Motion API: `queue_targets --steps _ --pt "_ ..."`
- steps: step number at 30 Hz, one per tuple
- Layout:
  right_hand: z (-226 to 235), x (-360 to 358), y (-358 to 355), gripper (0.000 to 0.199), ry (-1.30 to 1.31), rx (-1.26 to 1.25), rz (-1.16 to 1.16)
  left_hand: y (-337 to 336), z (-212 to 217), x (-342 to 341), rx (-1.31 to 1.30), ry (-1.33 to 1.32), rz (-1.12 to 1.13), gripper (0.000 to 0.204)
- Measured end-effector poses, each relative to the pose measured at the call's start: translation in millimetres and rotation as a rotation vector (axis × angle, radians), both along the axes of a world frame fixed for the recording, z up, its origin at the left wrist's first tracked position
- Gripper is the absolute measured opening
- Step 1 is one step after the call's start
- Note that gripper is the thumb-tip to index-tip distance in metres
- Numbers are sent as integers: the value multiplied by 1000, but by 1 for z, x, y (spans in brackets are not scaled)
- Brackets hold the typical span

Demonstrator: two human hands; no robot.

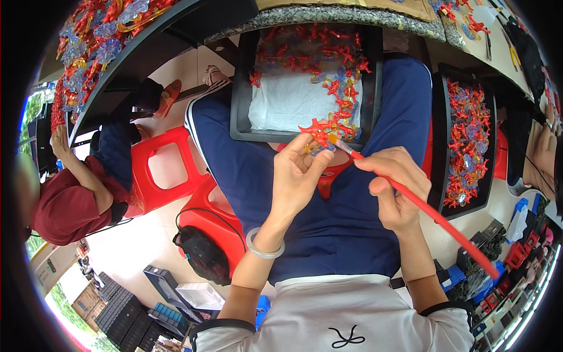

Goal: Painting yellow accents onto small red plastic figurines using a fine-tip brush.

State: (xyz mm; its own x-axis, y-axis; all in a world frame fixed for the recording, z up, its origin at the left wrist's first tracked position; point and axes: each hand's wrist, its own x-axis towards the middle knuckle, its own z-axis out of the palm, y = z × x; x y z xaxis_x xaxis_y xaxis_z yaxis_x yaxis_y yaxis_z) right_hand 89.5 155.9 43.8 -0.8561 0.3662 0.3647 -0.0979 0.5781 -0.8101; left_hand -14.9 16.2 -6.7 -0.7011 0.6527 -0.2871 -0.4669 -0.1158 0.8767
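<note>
My left hand pinches a small red figurine with spiky limbs over the near edge of a black tray; clear blue and yellow parts show just below it. In my right hand is a paintbrush with a long red handle. Its pale bristle tip touches or nearly touches the figurine's right side; which, I cannot tell. The black tray rests at my lap, lined with white paper. Similar red figurines with clear blue and yellow parts lie along its far and right sides.
Another black tray full of figurines stands to my right. Beyond my lap runs a granite table edge. At left are a heap of figurines, red stools, a black bag and a person in a dark red top.
</note>
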Motion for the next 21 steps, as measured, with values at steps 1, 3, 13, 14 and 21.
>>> queue_targets --steps 1,3,13,14,21 --pt "3 0 0 34 0 1 0 -1 -2 1 1 0 0 30" --pt "7 -1 -2 27 84 -54 -17 -3 -6 2 -26 58 -15 25" --pt "2 2 11 17 24 -257 46 -1 9 5 -154 151 -61 24" --pt "4 0 13 22 8 -84 38 -2 10 5 -105 108 -83 25" --pt "9 4 20 39 69 12 7 -3 10 -1 94 -27 -130 37"
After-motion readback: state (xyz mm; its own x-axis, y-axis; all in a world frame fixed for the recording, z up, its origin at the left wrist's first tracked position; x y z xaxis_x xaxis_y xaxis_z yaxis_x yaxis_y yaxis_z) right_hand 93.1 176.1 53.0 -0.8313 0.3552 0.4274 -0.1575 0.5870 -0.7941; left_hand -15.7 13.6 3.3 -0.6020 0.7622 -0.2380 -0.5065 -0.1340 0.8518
